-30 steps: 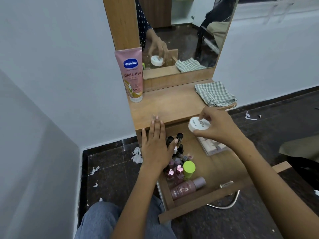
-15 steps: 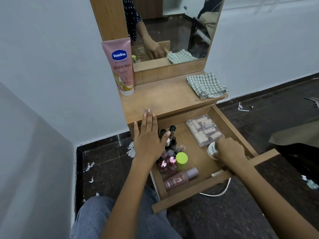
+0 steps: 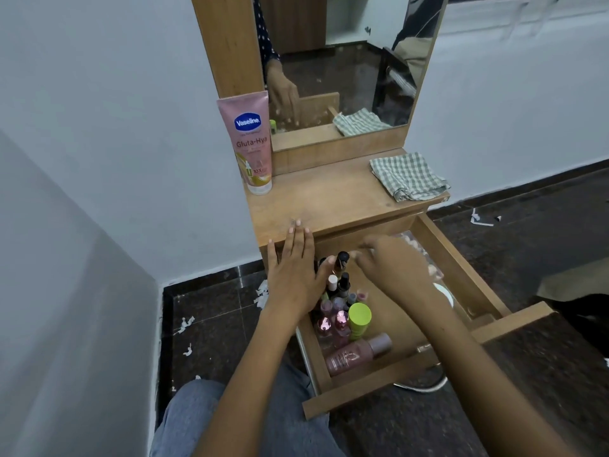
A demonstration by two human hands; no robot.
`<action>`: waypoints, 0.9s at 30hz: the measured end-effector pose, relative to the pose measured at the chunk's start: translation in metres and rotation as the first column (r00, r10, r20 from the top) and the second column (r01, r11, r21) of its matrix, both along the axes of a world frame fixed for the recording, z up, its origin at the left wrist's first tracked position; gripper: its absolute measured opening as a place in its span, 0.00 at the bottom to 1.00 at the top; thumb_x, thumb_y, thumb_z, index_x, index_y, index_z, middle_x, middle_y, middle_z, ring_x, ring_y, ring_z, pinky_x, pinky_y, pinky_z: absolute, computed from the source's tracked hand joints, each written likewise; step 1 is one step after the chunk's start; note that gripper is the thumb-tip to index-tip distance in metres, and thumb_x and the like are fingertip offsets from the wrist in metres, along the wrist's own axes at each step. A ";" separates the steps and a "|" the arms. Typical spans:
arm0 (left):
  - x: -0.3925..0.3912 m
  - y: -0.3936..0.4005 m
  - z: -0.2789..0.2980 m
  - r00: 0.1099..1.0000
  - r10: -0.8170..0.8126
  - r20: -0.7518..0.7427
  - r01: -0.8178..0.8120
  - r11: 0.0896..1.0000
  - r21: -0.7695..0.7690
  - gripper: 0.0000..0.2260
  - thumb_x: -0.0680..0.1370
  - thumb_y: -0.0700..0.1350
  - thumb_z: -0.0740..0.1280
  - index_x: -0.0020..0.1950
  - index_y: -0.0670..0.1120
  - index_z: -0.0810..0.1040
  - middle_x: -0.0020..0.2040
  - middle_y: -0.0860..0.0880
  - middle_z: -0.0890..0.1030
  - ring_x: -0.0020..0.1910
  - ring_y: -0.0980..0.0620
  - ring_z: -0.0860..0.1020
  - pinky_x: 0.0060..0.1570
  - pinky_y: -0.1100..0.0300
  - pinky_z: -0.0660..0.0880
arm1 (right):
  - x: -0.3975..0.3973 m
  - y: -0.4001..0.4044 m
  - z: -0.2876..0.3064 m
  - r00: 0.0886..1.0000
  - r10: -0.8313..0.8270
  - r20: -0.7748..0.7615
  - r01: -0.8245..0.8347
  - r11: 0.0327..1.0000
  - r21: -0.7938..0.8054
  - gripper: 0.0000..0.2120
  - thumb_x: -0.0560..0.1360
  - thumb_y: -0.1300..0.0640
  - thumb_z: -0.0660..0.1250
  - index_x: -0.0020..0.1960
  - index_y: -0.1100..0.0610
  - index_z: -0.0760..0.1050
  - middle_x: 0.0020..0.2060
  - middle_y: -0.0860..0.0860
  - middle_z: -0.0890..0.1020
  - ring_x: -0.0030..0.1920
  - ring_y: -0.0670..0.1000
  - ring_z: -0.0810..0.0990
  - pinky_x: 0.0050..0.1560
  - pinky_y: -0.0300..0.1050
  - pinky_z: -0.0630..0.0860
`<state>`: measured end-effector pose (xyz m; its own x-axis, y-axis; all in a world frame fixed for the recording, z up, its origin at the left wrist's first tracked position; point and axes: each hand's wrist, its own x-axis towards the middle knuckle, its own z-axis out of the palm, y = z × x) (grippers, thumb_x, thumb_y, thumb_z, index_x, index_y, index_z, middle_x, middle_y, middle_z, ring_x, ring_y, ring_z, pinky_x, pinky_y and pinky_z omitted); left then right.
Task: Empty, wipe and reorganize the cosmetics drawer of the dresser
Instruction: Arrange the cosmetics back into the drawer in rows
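The drawer [image 3: 461, 255] stands open, its left side packed with upright bottles [image 3: 339, 291] and a pink bottle [image 3: 357, 354] lying along the front wall, while bare floor runs through its middle. A white jar [image 3: 445, 293] and a clear box [image 3: 425, 255] fill the right side. On the desk [image 3: 329, 199], open wood lies between the tube [image 3: 252, 143] and the cloth [image 3: 407, 176].
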<state>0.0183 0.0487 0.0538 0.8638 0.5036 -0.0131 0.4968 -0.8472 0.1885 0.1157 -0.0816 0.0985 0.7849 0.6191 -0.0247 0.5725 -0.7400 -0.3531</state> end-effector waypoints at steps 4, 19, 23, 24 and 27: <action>-0.002 0.019 0.024 0.984 0.011 0.179 -0.036 0.990 0.137 0.31 0.79 0.60 0.38 0.78 0.45 0.48 0.78 0.47 0.44 0.77 0.51 0.41 0.71 0.47 0.34 | -0.001 0.044 0.008 0.998 0.054 0.034 -0.061 0.973 0.221 0.13 0.76 0.48 0.65 0.58 0.51 0.78 0.52 0.51 0.83 0.55 0.52 0.79 0.51 0.49 0.77; 0.047 0.126 0.109 0.954 -0.002 0.301 -0.178 0.803 0.568 0.24 0.82 0.46 0.54 0.77 0.40 0.54 0.77 0.40 0.54 0.77 0.42 0.49 0.73 0.45 0.46 | 0.005 0.093 0.009 0.996 0.068 0.065 -0.088 0.913 0.397 0.09 0.77 0.51 0.65 0.52 0.53 0.80 0.51 0.49 0.82 0.49 0.50 0.81 0.42 0.45 0.76; 0.052 0.130 0.123 0.933 -0.012 0.360 -0.201 0.811 0.550 0.25 0.80 0.44 0.62 0.75 0.40 0.59 0.74 0.39 0.61 0.75 0.40 0.55 0.72 0.43 0.51 | 0.008 0.088 0.007 0.996 0.061 0.058 -0.080 0.910 0.407 0.08 0.77 0.51 0.65 0.51 0.52 0.80 0.49 0.48 0.83 0.47 0.49 0.81 0.41 0.45 0.76; 0.053 0.130 0.126 0.935 -0.016 0.355 -0.191 0.820 0.540 0.26 0.79 0.44 0.63 0.75 0.40 0.59 0.75 0.40 0.61 0.75 0.40 0.55 0.71 0.41 0.52 | 0.009 0.087 0.007 0.996 0.059 0.061 -0.079 0.909 0.409 0.08 0.77 0.51 0.65 0.50 0.52 0.80 0.49 0.48 0.83 0.47 0.49 0.81 0.41 0.44 0.76; 0.056 0.131 0.130 0.941 -0.018 0.339 -0.168 0.843 0.510 0.26 0.79 0.42 0.63 0.75 0.40 0.58 0.74 0.40 0.63 0.75 0.42 0.57 0.70 0.39 0.53 | 0.010 0.085 0.005 0.996 0.055 0.066 -0.078 0.905 0.419 0.08 0.76 0.51 0.65 0.50 0.52 0.80 0.49 0.48 0.83 0.47 0.49 0.81 0.41 0.44 0.76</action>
